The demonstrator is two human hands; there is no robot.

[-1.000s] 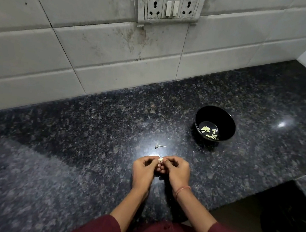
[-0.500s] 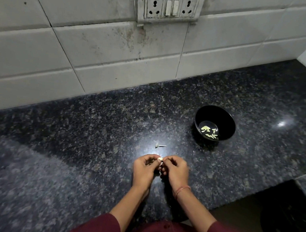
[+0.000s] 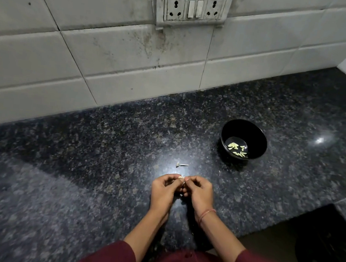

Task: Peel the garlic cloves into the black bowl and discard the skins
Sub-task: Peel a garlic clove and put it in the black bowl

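A small pale garlic clove (image 3: 181,178) sits between the fingertips of both hands, just above the dark speckled granite counter (image 3: 75,184) near its front edge. The left hand (image 3: 164,191) and the right hand (image 3: 199,194) meet knuckle to knuckle, fingers curled, each pinching the clove. Just beyond them a dry whitish garlic stem scrap (image 3: 181,164) lies on the counter. Farther back and to the right stands the round glossy black bowl (image 3: 255,138), with peeled yellowish cloves (image 3: 238,149) on its bottom. A thin reddish thread bracelet (image 3: 206,214) circles the right wrist. A grimy white socket panel (image 3: 192,8) is mounted on the tiled wall.
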